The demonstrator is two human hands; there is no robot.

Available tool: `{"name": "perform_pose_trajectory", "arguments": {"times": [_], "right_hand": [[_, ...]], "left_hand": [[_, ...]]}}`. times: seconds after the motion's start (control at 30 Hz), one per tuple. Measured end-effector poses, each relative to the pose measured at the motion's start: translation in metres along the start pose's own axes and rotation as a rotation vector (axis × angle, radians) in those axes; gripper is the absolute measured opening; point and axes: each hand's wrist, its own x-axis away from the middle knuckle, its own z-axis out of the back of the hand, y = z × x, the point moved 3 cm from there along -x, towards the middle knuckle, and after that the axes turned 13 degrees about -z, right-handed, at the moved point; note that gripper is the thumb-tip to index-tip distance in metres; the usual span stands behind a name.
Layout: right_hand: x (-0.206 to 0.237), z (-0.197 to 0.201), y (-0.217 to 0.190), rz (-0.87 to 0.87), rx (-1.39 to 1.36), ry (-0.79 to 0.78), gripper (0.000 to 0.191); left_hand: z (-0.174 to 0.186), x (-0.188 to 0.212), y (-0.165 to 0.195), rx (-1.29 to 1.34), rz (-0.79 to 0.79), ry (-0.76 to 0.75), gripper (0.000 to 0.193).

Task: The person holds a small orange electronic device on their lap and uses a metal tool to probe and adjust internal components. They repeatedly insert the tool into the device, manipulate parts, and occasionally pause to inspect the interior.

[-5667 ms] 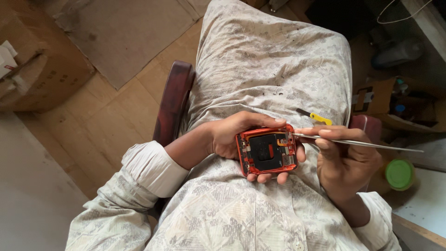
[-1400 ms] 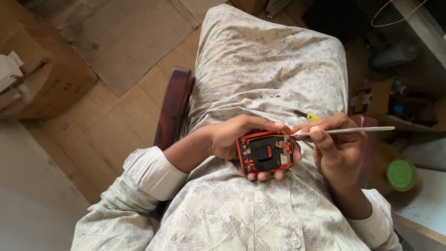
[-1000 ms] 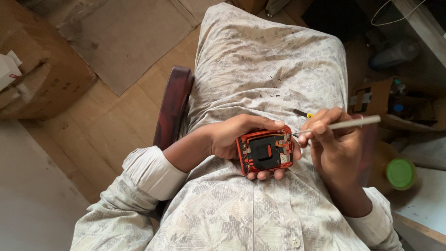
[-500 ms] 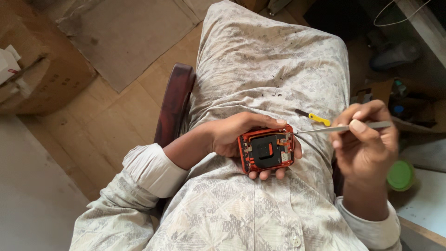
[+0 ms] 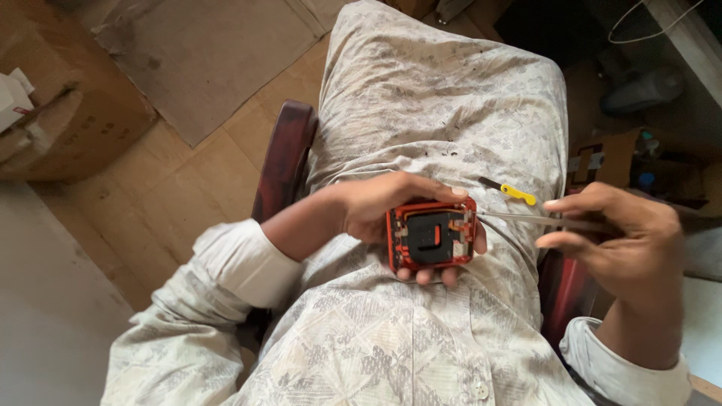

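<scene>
Above a wooden floor (image 5: 188,188), a red box (image 5: 431,235) is gripped by the left hand (image 5: 383,214). The thin tool (image 5: 519,218), pinched by the right hand (image 5: 620,244), has been pulled back.

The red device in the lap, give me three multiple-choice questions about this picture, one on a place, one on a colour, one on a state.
1. Where is the small yellow-handled tool?
A. on the floor
B. on the lap cloth, beyond the red device
C. in the cardboard box

2. What colour is the device's frame?
A. red
B. green
C. white

3. How is the thin metal tool held?
A. lying loose
B. in the left hand
C. in the right hand, tip at the device's edge

Answers: B, it lies on the cloth above the device; A, the rim shows red; C, right fingers pinch its shaft.
</scene>
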Motion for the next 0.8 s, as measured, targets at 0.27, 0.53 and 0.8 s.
{"name": "perform_pose_trajectory", "arguments": {"times": [0.27,0.53,0.8], "right_hand": [[0.004,-0.013,-0.024,0.15,0.147,0.062,0.021],[-0.001,-0.027,-0.045,0.163,0.291,0.075,0.025],[0.002,-0.032,-0.043,0.266,0.337,0.175,0.024]], "left_hand": [[0.003,0.004,0.017,-0.013,0.079,-0.017,0.062],[0.003,0.007,0.02,0.033,0.071,-0.044,0.065],[0.006,0.007,0.017,0.003,0.066,-0.013,0.063]]}}
